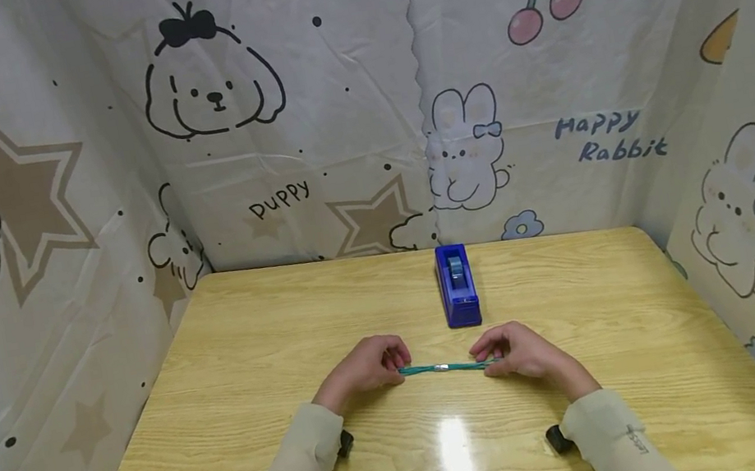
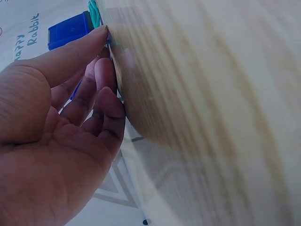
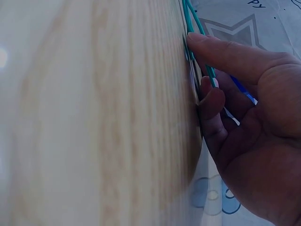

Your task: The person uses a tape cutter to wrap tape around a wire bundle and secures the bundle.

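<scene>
A thin bundle of teal cord [image 1: 463, 367] lies stretched from side to side low over the table, with a shiny silvery band round its middle. Thumb and fingers of my left hand [image 1: 367, 364] pinch its left end. At the right end, my right hand [image 1: 523, 351] pinches it between thumb and fingers. In the left wrist view only a short piece of the cord [image 2: 94, 15] shows past the thumb tip. The right wrist view shows separate strands of cord [image 3: 188, 20] running under the thumb and out between the fingers.
A blue tape dispenser [image 1: 462, 310] with a roll in it stands just behind the cord, toward the table's far edge. The wood-grain table [image 1: 251, 332] is enclosed by a printed cloth [image 1: 345, 132] at the back and sides. Light glares off the tabletop near the front.
</scene>
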`<state>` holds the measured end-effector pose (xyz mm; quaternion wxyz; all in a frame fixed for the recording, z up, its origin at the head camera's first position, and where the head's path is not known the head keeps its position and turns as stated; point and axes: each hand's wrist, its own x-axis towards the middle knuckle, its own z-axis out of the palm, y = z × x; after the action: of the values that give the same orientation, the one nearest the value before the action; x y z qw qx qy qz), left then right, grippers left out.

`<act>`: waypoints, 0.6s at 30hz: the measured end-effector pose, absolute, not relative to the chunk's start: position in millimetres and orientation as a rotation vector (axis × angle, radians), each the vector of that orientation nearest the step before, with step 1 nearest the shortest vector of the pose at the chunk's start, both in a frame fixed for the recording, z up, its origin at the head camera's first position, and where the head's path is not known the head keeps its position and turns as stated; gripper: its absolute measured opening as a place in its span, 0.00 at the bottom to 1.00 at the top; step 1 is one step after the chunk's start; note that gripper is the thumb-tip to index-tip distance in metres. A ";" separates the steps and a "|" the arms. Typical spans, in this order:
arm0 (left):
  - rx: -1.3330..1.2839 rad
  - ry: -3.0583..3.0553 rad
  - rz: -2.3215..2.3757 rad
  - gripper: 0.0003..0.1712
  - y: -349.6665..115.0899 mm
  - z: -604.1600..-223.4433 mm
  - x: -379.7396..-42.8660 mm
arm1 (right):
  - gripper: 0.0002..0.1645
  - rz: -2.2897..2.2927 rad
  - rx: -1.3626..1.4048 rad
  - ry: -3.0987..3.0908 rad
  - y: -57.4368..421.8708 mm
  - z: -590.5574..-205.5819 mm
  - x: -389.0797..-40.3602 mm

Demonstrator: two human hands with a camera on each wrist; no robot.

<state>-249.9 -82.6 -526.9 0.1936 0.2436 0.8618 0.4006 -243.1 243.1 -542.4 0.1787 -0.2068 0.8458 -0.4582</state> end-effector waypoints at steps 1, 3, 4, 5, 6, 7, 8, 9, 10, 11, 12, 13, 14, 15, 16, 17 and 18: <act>0.683 2.419 1.122 0.11 -82.6 -526.4 -249.7 | 0.18 -1.292 -0.580 2.394 243.1 -542.5 -243.4; 0.680 2.421 1.121 0.11 -82.6 -525.4 -249.4 | 0.19 -1.287 -0.572 2.399 243.6 -543.0 -244.1; 0.679 2.423 1.118 0.11 -82.7 -524.7 -249.3 | 0.19 -1.287 -0.576 2.399 243.8 -543.3 -244.5; 0.678 2.424 1.116 0.11 -82.7 -524.3 -249.2 | 0.19 -1.288 -0.577 2.398 244.0 -543.6 -245.0; 0.678 2.424 1.115 0.11 -82.6 -524.2 -249.2 | 0.19 -1.289 -0.580 2.397 244.1 -543.9 -245.3; 0.679 2.423 1.114 0.11 -82.6 -524.0 -249.2 | 0.19 -1.288 -0.580 2.397 244.3 -544.0 -245.5; 0.681 2.421 1.115 0.11 -82.6 -524.1 -249.3 | 0.19 -1.288 -0.579 2.397 244.4 -544.0 -245.7; 0.682 2.422 1.116 0.11 -82.5 -524.1 -249.3 | 0.19 -1.289 -0.578 2.396 244.5 -544.1 -245.7; 0.684 2.422 1.116 0.11 -82.4 -524.3 -249.4 | 0.19 -1.290 -0.579 2.395 244.3 -543.9 -245.6; 0.685 2.420 1.118 0.11 -82.4 -524.6 -249.6 | 0.19 -1.290 -0.575 2.395 244.2 -543.4 -245.4; 0.686 2.419 1.120 0.11 -82.5 -524.9 -249.7 | 0.18 -1.291 -0.574 2.394 244.2 -542.8 -245.2; 0.687 2.420 1.120 0.11 -82.7 -525.1 -249.8 | 0.18 -1.291 -0.571 2.393 244.1 -542.3 -245.1; 0.686 2.419 1.123 0.11 -82.9 -525.3 -249.9 | 0.18 -1.292 -0.571 2.391 244.0 -541.9 -244.9; 0.686 2.421 1.122 0.11 -83.1 -525.7 -250.0 | 0.18 -1.294 -0.570 2.388 244.0 -541.8 -244.7; 0.686 2.422 1.122 0.11 -83.3 -526.1 -250.0 | 0.18 -1.295 -0.569 2.386 244.0 -541.6 -244.7; 0.688 2.423 1.120 0.11 -83.4 -526.5 -250.2 | 0.18 -1.297 -0.569 2.383 244.1 -541.9 -244.7; 0.690 2.424 1.119 0.11 -83.5 -527.0 -250.2 | 0.18 -1.299 -0.569 2.380 244.2 -542.0 -244.8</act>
<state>-250.2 -83.5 -527.0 0.1908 0.2456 0.8628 0.3985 -244.8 244.2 -542.0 0.1844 -0.2017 0.8444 -0.4607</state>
